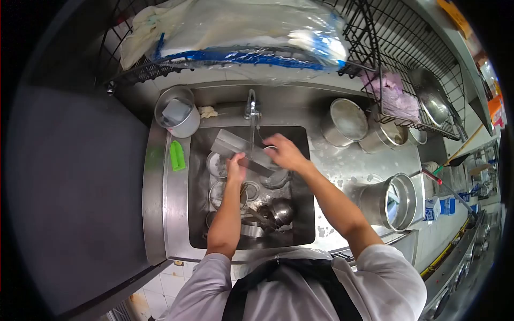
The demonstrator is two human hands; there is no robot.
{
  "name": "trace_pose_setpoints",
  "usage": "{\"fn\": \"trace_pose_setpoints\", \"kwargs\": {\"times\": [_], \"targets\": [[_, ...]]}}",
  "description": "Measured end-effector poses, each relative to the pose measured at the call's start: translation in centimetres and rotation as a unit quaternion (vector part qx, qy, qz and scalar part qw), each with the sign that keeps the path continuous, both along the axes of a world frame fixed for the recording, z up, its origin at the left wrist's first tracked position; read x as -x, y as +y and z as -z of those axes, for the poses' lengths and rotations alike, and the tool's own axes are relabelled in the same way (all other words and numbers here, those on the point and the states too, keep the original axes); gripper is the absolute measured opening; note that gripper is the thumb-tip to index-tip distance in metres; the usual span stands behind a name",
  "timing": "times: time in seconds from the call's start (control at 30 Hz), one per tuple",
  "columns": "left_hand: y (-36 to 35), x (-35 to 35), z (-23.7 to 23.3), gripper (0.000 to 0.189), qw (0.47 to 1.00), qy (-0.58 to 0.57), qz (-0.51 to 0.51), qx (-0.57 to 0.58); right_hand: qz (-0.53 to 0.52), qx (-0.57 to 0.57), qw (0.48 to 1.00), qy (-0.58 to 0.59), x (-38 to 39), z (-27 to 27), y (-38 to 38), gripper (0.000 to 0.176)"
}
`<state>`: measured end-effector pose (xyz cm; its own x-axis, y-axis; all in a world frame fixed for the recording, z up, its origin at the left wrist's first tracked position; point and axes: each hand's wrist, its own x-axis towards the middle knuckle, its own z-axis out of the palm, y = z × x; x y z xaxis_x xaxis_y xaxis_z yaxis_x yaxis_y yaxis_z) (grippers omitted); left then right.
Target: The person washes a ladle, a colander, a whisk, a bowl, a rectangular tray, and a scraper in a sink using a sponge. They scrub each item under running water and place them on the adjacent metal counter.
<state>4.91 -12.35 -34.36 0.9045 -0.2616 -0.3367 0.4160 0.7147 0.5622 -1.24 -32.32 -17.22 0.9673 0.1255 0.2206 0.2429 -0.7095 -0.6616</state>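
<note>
My left hand (236, 168) is closed on the near edge of a long rectangular metal pan (230, 143), which slants across the upper part of the sink (304, 208). Water from the faucet (250, 107) runs down onto the pan. At the pan's right end is my right hand (287, 153), its fingers smeared by motion; I cannot tell whether it grips anything. Below the pan, in the basin, lie several round metal containers, a dark rounded metal bowl (282, 211) and some long-handled utensils.
A green plastic piece (177, 155) lies on the left ledge, near a metal pot (185, 127) with things inside. Metal pots (347, 122) line the right counter's back; another pot (379, 204) lies tilted nearer me. A wire rack (369, 64) holding plastic bags hangs overhead.
</note>
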Motion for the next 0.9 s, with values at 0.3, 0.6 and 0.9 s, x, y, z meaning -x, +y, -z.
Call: {"fn": "trace_pose_setpoints", "kwargs": {"times": [0.3, 0.6, 0.9], "targets": [[0.5, 2.4, -0.7, 0.041, 0.968, 0.194, -0.093, 0.131, 0.069, -0.244, 0.907, 0.336, -10.9, 1.6, 7.4, 0.039], [-6.8, -0.6, 4.2, 0.036, 0.960, 0.186, -0.078, 0.195, -0.004, -0.323, 0.781, 0.534, -6.8, 6.2, 2.6, 0.065], [-10.6, -2.7, 6.8, 0.032, 0.961, 0.074, -0.103, 0.247, 0.020, -0.325, 0.672, 0.665, -8.8, 6.4, -0.3, 0.079]]}}
